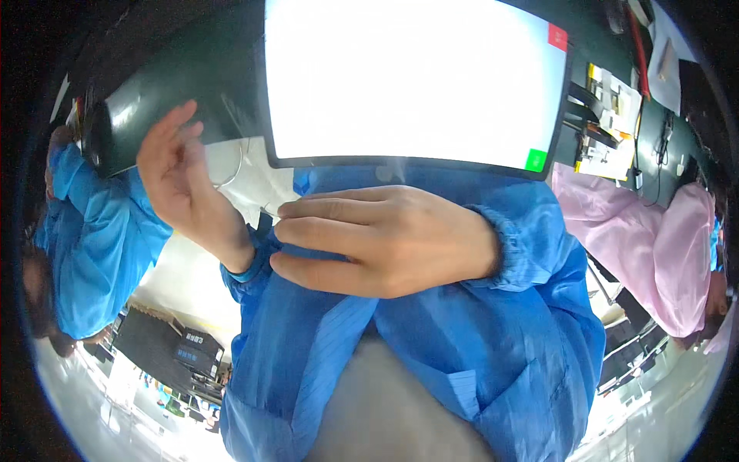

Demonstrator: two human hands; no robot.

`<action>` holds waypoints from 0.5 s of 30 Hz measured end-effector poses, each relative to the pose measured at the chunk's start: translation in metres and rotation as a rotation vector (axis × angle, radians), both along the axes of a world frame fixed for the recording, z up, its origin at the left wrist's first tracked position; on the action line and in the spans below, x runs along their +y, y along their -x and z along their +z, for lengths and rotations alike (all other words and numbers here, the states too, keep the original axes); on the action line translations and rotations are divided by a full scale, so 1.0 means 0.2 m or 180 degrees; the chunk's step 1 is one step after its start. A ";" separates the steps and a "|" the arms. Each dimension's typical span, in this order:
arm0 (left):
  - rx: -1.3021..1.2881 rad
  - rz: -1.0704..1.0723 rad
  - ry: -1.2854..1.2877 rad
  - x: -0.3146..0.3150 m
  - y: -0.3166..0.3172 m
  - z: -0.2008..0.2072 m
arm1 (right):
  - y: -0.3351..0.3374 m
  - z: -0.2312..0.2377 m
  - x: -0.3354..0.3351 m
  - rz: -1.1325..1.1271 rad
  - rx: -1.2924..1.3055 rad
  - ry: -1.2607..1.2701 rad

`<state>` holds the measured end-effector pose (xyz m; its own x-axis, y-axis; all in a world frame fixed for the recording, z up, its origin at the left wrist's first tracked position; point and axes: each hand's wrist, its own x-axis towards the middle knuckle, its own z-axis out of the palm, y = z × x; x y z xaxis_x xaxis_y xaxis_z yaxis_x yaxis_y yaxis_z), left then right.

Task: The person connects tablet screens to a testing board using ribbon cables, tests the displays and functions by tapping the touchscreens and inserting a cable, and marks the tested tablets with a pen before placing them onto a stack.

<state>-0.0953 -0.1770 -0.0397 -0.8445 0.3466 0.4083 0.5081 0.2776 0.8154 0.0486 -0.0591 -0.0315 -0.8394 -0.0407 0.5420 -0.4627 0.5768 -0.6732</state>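
My left hand (173, 181) is raised at the left, beside the lower left corner of a large screen (408, 85). Its fingers are loosely bent and spread, and I see nothing in them. My right hand (392, 239) hovers in front of my blue jacket (531, 369), just below the screen's lower edge. The back of this hand faces up, and its fingers stretch left with gaps between them. No object shows in it, though its palm is hidden. The screen glows mostly white, with a red patch (557, 37) and a green patch (535, 159) at its right side.
A dark green tabletop (208, 92) runs behind the screen. To its right lie white and yellow parts (608, 123) and a black cable (663, 146). A person in blue (92, 239) is at the left, another in pink (639, 223) at the right. Dark boxes (165, 346) stand lower left.
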 end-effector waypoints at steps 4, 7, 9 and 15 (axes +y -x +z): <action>-0.0265 0.0334 -0.0391 0.04 -0.04 -0.02 | -0.10 0.03 0.14 -0.1058 0.0133 -0.0518; -0.0188 -0.0697 0.0215 0.11 -0.10 0.04 | -0.32 0.08 0.29 -0.2162 -0.0455 -0.0719; 0.1225 -0.1517 0.1603 0.26 -0.15 0.11 | -0.45 0.10 0.38 -0.2606 -0.0458 -0.0570; 0.0980 -0.1842 0.2214 0.40 -0.36 0.06 | -0.83 -0.01 0.37 -0.2743 -0.1660 0.1924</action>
